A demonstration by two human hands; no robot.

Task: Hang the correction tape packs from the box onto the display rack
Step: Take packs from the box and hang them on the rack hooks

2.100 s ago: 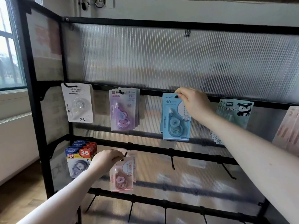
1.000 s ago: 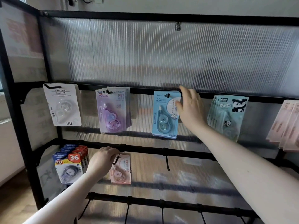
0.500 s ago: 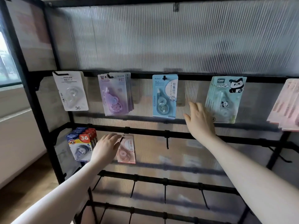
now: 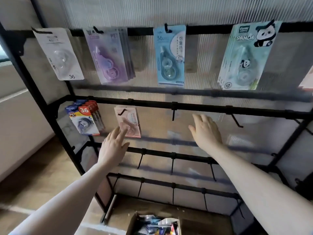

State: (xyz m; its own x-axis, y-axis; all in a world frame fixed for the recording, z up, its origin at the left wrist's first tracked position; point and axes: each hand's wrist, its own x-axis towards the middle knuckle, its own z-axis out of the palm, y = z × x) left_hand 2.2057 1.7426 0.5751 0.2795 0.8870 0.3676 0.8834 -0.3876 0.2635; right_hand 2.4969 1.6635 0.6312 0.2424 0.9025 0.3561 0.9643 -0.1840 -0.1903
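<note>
While the pink correction tape pack hangs from a black hook on the second rail of the display rack, the left hand reaches up below it, fingers straight and spread, 2 fingertips at the pack's lower edge; contact likely but blurred, cannot tell for sure. Right hand is raised flat in front of the ribbed back panel, fingers extended and relaxed, grasping nothing, just below a bare hook. Left of the pink pack on the same rail: a stack of blue-and-red packs marked 36. Top rail, left to right: a white pack marked 36, a stack of purple packs, a blue pack marked 36, a stack of green panda packs. A pale pink edge shows at the far right, cut off by the frame. Lower rails carry bare hooks only. On the floor at the bottom edge, an open cardboard box holds more mixed packs, too blurred to sort by type.
</note>
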